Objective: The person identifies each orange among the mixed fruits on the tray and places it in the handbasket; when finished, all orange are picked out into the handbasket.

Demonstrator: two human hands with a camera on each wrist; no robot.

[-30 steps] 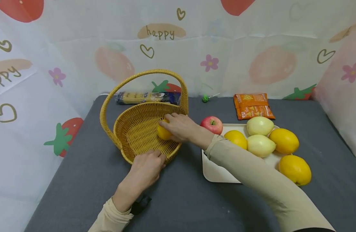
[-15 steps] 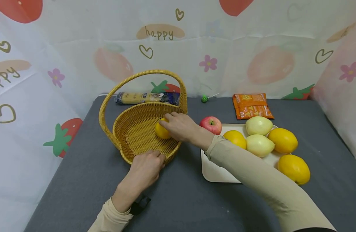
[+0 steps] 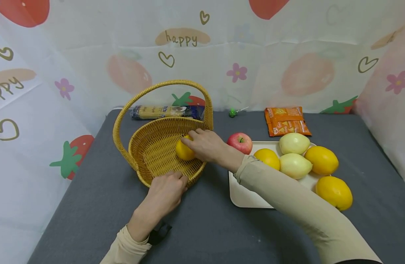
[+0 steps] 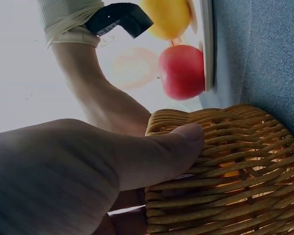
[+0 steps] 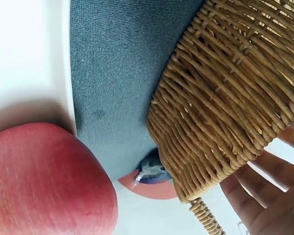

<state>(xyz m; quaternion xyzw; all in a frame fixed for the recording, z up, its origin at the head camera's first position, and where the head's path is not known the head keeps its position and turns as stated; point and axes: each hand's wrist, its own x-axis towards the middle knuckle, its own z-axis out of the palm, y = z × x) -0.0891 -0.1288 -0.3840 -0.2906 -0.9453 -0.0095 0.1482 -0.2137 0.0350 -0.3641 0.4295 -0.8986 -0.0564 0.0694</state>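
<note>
My left hand [image 3: 167,190] grips the near rim of the yellow wicker basket [image 3: 156,146]. In the left wrist view, its thumb [image 4: 176,147] lies along the woven wall. My right hand [image 3: 207,145] reaches over the basket's right rim, fingers bent over a round yellow fruit [image 3: 184,150] low inside. Its grip is partly hidden by the hand's back; in the right wrist view the fingers [image 5: 255,188] pass behind the rim. A red apple [image 3: 240,143] sits at the corner of a white tray [image 3: 248,194], below the right forearm.
Yellow fruits [image 3: 322,160] and pale green-yellow fruits [image 3: 295,165] lie on and beside the tray. Behind are an orange snack packet [image 3: 287,121], a green lollipop [image 3: 233,112] and a long pasta packet [image 3: 162,112]. The tall basket handle [image 3: 176,82] arches overhead.
The yellow fruit has shifted slightly left from under my right hand, and more of it shows. My left hand stays on the basket rim.
</note>
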